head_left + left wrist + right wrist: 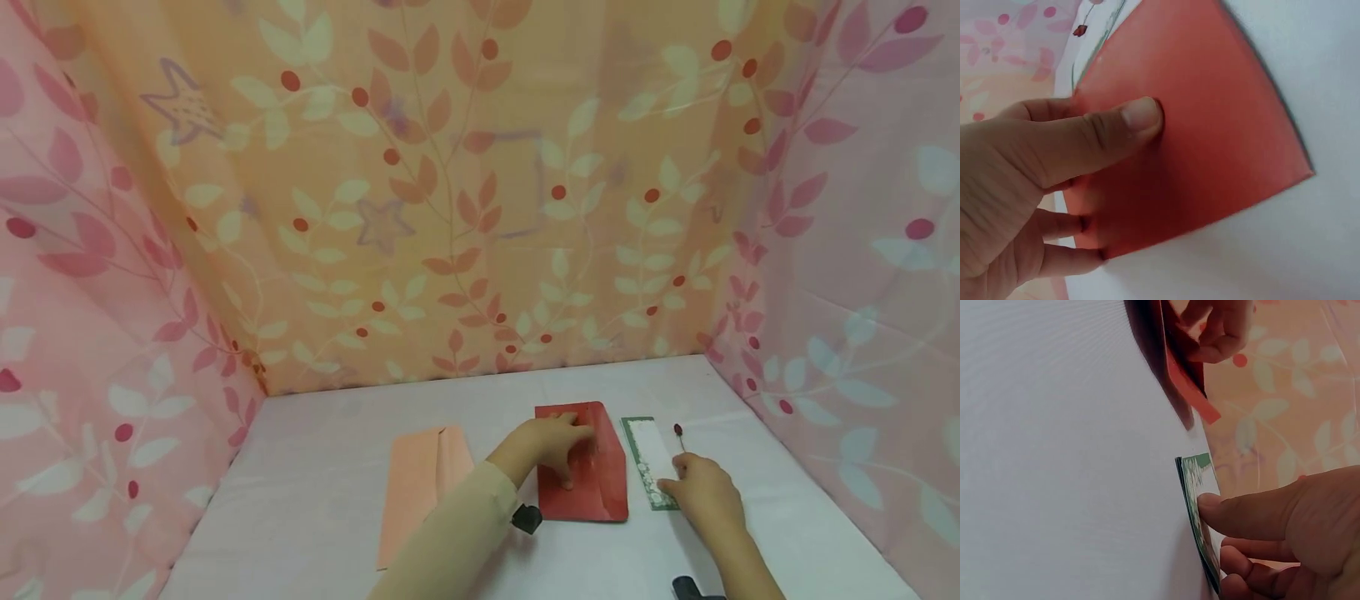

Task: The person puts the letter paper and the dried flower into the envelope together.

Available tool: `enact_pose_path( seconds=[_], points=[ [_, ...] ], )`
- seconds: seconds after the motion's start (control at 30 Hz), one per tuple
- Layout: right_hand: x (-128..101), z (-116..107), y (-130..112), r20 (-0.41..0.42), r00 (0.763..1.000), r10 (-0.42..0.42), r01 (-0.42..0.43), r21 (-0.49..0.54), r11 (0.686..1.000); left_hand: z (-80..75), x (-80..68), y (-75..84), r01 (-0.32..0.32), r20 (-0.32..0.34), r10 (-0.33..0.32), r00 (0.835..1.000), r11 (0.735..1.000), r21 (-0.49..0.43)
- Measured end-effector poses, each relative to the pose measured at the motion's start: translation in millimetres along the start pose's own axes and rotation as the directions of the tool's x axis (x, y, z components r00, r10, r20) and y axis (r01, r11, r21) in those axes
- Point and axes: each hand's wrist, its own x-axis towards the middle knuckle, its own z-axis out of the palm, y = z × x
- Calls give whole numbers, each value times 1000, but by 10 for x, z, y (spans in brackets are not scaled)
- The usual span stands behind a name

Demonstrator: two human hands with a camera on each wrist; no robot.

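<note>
A red envelope point(611, 492) lies on the white table, its flap towards the right. My left hand point(555, 450) is on it, and in the left wrist view the thumb rests on the red paper with the other fingers at its edge. To the right is a narrow white card with a green floral border point(642, 450). With thumb and fingers, my right hand point(708, 496) pinches this card along its edge, as the right wrist view shows point(1202, 506). A dark red bead-like piece on a thin stem point(678, 430) shows just beyond the right fingers.
A peach-coloured envelope point(411, 492) lies left of the red one, partly behind my left sleeve point(457, 533). The white tabletop point(300, 500) is bounded by patterned curtains point(480, 250) at the back and both sides.
</note>
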Motion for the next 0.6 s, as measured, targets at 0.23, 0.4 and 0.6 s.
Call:
enact_pose_path(
  seconds=[0.23,0.4,0.6],
  points=[
    [-3,-13,7,-11,1000,24,-23,64,998,63,33,-30,-20,-28,21,999,1000,17],
    [12,-19,24,-35,998,55,-51,106,993,71,36,-45,-19,-43,20,999,1000,18],
    [3,-45,28,-39,998,50,-44,152,987,81,45,-71,-28,-55,28,998,1000,3]
  ],
)
